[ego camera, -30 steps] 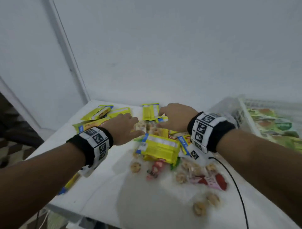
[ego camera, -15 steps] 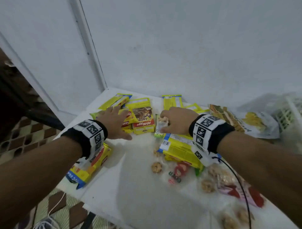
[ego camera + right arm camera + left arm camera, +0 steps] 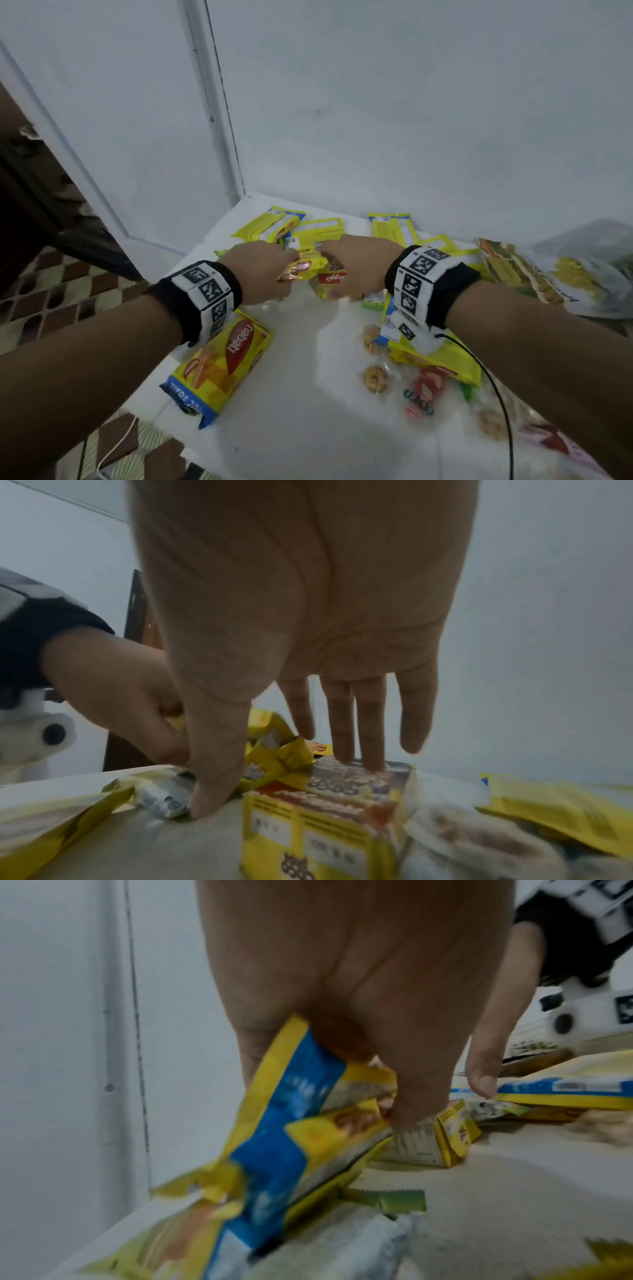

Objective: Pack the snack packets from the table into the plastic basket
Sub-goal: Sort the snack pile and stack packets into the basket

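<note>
Left hand (image 3: 260, 270) has closed on yellow packet (image 3: 308, 1123).

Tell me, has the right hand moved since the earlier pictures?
Yes. The right hand moved left: earlier it lay to the right of the small yellow cardboard cereal box, now its fingers rest on that box.

Both hands (image 3: 310, 270) on yellow packets (image 3: 318, 233)
</note>
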A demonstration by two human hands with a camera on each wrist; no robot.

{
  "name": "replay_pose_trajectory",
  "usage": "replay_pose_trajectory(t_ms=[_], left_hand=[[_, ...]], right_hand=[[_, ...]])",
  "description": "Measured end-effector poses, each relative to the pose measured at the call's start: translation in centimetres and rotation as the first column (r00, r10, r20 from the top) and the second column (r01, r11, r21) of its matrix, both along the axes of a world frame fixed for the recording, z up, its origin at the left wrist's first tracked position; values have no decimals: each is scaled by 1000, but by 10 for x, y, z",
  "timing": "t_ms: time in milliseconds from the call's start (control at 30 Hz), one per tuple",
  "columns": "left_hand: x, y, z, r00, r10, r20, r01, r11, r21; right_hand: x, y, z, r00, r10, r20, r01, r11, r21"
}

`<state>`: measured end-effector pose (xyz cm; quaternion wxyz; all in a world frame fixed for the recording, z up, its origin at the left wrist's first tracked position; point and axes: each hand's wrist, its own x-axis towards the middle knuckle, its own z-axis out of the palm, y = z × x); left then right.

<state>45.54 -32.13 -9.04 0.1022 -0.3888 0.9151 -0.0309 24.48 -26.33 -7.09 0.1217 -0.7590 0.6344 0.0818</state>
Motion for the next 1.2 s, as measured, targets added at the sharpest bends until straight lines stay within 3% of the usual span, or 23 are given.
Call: replay_pose_trajectory(t_ms=[100,233,333,400,533,633,700,800,867,967,1033,1100,1200], left_hand=[[6,-5,9,997,-58,-48,58,998,-1],[10,-18,27,955,17,-296,33,986,163],[8,-27,39,886,95,-454,55,951,305],[6,-32,44,862,98,-497,88,938,336],[9,-38,55,801,95,-591,194,893,406],[11,-39,59,797,78,-599,276,835,476],[11,-39,57,813,65,-579,292,814,503],[14,-44,52,860,36,-509,258,830,495],[19,-53,47,871,96,-481,203,822,532],[34,-74,37,858,165,-486,85,889,450],[46,-87,30,898,117,-425,4,962,273],[57,-93,23,941,103,-322,-51,985,165],[66,-92,12,964,184,-191,-144,968,208]], right_hand=[[6,-4,5,996,-74,53,68,992,105],[3,1,15,965,-172,198,182,983,-32],[5,10,19,896,-187,404,259,957,-130],[7,14,19,869,-172,465,279,945,-172],[16,17,12,745,-222,629,405,900,-163],[21,17,14,662,-227,715,424,899,-107],[19,17,15,650,-255,716,423,904,-62],[12,21,15,612,-293,735,437,900,-5],[8,22,13,591,-342,730,464,885,39],[0,22,15,643,-463,610,498,858,126],[-3,23,17,730,-499,466,485,860,160],[-3,23,18,811,-497,308,475,868,149],[-3,18,13,871,-451,195,445,892,76]])
